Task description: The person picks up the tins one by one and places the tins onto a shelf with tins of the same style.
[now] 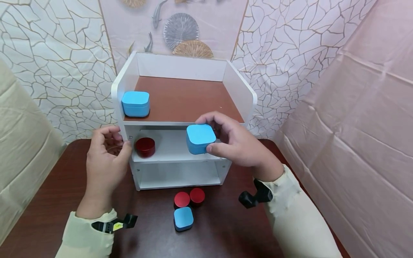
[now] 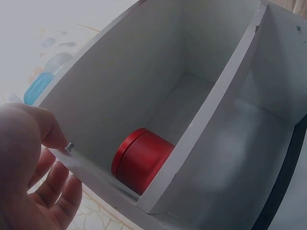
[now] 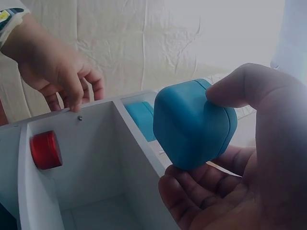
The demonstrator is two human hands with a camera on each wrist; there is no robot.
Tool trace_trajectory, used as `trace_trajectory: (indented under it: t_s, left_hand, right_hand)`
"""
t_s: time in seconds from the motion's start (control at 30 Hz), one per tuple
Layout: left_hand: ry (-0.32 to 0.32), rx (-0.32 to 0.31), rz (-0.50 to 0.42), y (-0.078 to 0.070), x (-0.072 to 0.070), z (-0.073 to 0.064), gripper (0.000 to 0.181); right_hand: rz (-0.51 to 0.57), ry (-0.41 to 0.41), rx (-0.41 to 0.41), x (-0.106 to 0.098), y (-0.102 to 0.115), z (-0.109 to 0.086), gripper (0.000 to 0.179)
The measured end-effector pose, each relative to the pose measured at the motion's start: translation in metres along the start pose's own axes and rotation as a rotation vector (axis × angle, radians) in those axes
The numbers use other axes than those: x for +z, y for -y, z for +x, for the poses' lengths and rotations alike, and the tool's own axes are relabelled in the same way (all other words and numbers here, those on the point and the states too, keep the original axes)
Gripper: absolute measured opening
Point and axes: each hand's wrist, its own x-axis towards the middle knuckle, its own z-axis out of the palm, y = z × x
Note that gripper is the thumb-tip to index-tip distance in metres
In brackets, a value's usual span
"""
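My right hand (image 1: 237, 143) holds a blue rounded-square tin (image 1: 200, 138) by its side, thumb in front and fingers behind, before the shelf unit's upper board. The right wrist view shows this blue tin's lid seam beside the thumb. My left hand (image 1: 106, 154) grips the left side panel of the white shelf unit (image 1: 180, 187), its thumb at the front edge and fingers on the outer side. Another blue tin (image 1: 136, 104) stands on the brown top at the left. A round red tin (image 2: 144, 160) sits on the middle shelf, close to the left panel.
On the dark wooden table (image 1: 245, 229), before the unit, lie two round red tins, one at the left (image 1: 182, 200) and one at the right (image 1: 197, 196), with a blue tin (image 1: 183, 218) nearer me. Patterned cloth (image 1: 58, 71) hangs behind; plain cloth (image 1: 355, 107) hangs at the right.
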Motion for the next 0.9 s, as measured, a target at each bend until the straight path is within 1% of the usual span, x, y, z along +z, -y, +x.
trace_trajectory:
  t_s: [0.27, 0.53, 0.73, 0.9]
  left_hand:
    - [0.001, 0.007, 0.001, 0.0, 0.001, 0.001, 0.047]
    - [-0.001, 0.011, -0.002, 0.001, 0.001, 0.002, 0.047]
    - [-0.002, 0.01, -0.002, 0.002, 0.0, 0.001, 0.047]
    - [-0.001, 0.014, 0.001, 0.002, 0.0, 0.001, 0.047]
  right_hand:
    - [0.003, -0.012, -0.024, -0.006, 0.005, 0.015, 0.054]
    - [0.014, -0.004, 0.002, -0.013, 0.01, 0.025, 0.053]
    - [0.032, -0.02, 0.003, -0.017, 0.012, 0.032, 0.054]
    - [0.012, -0.041, 0.031, -0.021, 0.014, 0.038, 0.054]
